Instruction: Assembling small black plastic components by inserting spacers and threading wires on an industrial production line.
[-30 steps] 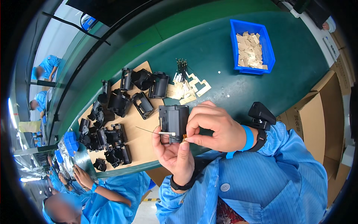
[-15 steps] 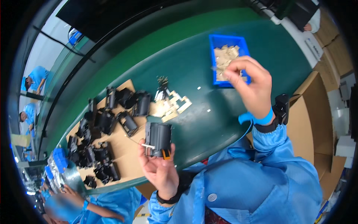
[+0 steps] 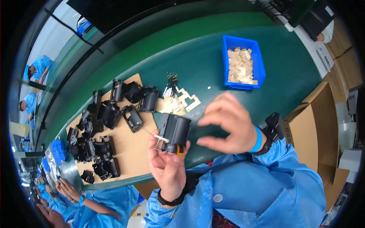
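Observation:
My left hand [image 3: 167,167] grips a black plastic housing [image 3: 175,131] from below, near the table's front edge. A thin white stick-like piece [image 3: 161,138] and a small orange strip [image 3: 179,150] show at the housing's lower end. To its right, my right hand [image 3: 228,123] hovers with thumb and fingers apart, slightly blurred, and no object shows between them. Just beyond the housing lies a pile of small cream pieces [image 3: 173,105], with thin dark-tipped parts [image 3: 172,81] behind it.
A blue bin [image 3: 260,66] of beige pieces stands at the far right of the green table [image 3: 205,49]. Several black housings [image 3: 108,114] lie on a cardboard sheet [image 3: 133,152] to the left. Another person's arm [image 3: 99,208] is at lower left; an open cardboard box [image 3: 304,133] stands right.
My right hand has come away from the blue bin, toward the housing, and its pinched fingers have spread. My left hand has raised the housing slightly and shifted it right.

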Demonstrator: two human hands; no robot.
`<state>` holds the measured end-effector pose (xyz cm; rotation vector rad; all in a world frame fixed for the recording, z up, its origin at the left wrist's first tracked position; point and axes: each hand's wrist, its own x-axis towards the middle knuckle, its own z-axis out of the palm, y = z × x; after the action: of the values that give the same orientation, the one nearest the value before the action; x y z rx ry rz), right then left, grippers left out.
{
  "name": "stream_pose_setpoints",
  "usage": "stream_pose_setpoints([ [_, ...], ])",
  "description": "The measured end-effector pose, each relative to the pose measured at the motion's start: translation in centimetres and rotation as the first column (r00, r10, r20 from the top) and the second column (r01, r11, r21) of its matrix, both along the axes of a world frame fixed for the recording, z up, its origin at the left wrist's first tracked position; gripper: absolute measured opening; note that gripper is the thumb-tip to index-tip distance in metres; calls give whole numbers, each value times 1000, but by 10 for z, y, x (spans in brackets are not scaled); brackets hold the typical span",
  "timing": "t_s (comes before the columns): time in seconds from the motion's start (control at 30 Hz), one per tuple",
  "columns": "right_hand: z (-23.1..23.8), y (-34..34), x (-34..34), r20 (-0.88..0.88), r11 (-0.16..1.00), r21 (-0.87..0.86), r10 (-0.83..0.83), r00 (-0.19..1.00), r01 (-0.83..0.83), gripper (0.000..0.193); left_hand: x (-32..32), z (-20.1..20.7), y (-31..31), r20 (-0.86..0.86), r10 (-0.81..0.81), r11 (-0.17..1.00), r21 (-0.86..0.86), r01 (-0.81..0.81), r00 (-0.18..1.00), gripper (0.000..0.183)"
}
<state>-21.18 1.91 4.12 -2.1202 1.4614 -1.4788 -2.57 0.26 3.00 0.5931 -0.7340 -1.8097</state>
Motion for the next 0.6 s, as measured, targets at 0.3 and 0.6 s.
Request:
stream_pose_setpoints([
  [0.3, -7, -4, 34, 140, 998, -22, 53, 989, -50, 26, 6, -12, 1, 161, 7, 988, -152, 17, 987, 67],
  [0.6, -3, -2, 30, 139, 998, 61, 6, 990, -14, 14, 2, -7, 4, 181, 13, 992, -125, 10, 983, 62],
])
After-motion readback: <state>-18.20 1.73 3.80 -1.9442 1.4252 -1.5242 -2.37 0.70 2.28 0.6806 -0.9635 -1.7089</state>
